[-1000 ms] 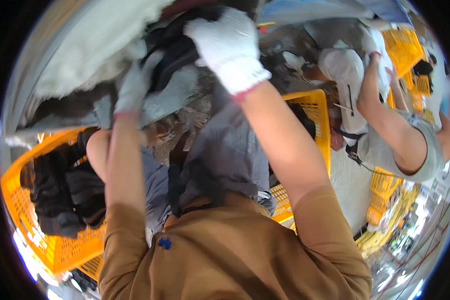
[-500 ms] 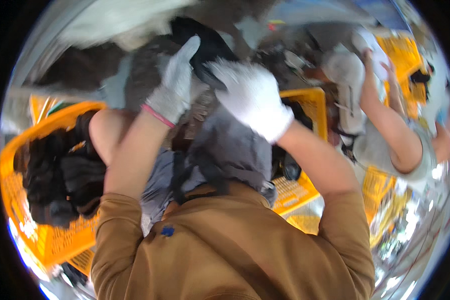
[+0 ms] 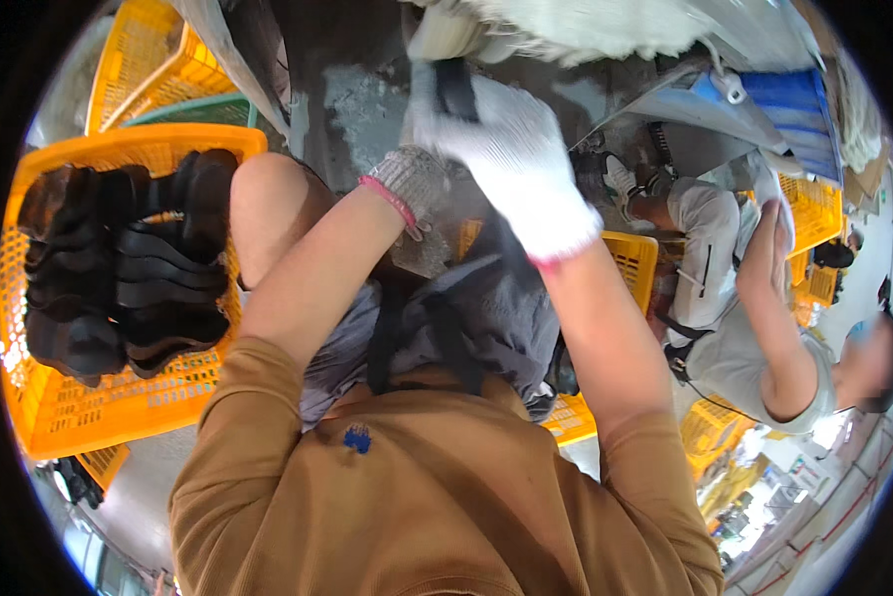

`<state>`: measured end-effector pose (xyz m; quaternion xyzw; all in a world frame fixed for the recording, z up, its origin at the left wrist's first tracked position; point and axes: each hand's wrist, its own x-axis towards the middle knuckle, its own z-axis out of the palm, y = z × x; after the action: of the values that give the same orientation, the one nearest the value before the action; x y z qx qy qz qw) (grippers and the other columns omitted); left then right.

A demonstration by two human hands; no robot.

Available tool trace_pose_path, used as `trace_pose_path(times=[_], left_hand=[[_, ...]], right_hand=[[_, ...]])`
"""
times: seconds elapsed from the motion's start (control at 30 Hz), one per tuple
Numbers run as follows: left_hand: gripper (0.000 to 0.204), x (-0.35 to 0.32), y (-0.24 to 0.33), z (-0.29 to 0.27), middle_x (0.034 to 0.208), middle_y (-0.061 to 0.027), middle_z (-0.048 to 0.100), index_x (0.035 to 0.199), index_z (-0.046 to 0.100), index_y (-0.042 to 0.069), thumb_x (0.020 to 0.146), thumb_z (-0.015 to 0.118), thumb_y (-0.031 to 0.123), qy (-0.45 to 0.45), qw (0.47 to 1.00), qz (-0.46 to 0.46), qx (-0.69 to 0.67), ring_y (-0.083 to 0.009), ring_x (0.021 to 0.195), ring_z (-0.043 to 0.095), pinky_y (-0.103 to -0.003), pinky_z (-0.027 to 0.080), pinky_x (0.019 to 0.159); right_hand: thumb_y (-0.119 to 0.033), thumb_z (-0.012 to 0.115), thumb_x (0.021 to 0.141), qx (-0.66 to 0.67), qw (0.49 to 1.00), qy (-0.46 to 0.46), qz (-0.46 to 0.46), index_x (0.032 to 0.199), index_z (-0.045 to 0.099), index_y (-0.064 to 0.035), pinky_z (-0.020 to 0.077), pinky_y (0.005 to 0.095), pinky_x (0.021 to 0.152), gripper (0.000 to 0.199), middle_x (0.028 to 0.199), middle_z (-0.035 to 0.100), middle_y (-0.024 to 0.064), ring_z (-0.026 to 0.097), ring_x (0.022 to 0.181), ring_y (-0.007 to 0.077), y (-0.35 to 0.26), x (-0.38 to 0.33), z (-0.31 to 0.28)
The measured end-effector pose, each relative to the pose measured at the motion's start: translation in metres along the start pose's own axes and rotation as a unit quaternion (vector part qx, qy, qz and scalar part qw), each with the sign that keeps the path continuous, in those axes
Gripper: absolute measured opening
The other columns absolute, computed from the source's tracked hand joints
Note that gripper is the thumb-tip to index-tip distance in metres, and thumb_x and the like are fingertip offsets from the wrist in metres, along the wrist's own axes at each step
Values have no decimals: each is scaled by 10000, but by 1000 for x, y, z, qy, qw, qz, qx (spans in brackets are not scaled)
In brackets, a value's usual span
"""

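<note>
A black shoe sole [image 3: 455, 91] is held up in front of me, close to a fluffy white buffing wheel [image 3: 586, 28]; only a short dark part of it shows. My right hand [image 3: 516, 154], in a white knitted glove, is closed round it. Beside and partly behind that hand is my left hand [image 3: 422, 179], in a greyer glove with a pink cuff. It grips the same sole, though most of its fingers are hidden. Whether the sole touches the wheel I cannot tell.
By my left knee stands a yellow basket [image 3: 109, 422] with stacked black shoe soles [image 3: 168, 258]. Another yellow basket [image 3: 633, 266] is by my right leg. A person [image 3: 764, 338] sits at the right, near a blue panel [image 3: 789, 109]. More yellow crates [image 3: 134, 55] stand at the far left.
My hands have come together and risen a little to the right, with the sole turned more upright. My view has shifted, so the wheel now appears at the top centre.
</note>
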<state>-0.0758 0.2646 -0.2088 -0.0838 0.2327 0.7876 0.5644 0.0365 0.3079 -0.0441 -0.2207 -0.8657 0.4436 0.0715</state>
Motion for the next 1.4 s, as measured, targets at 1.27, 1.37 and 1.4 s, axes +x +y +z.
trace_pose_path(times=[1.27,1.37,1.4], left_hand=[[383,-144,49,26,1207,-221,727,1146,741,43,984,716,390,71,805,246,536,-403,1222,660,-496,507,1066],[442,-259,177,-29,986,-127,693,1182,746,80,762,861,158,227,207,567,764,-394,936,675,-517,536,858],[490,-297,227,-38,1029,-112,701,1205,726,85,738,850,162,300,194,538,763,-393,1041,661,-532,516,915]], right_hand=[[-189,724,795,-83,981,-92,147,1554,498,83,421,368,1179,838,1461,642,266,617,1377,335,13,-97,-21],[-119,762,878,-173,983,-15,63,1711,252,-37,502,390,1127,981,1472,659,249,646,1352,382,70,-202,-41],[-149,786,869,-252,966,-14,56,1648,368,10,537,421,1042,898,1369,691,280,692,1227,407,93,-224,-50]])
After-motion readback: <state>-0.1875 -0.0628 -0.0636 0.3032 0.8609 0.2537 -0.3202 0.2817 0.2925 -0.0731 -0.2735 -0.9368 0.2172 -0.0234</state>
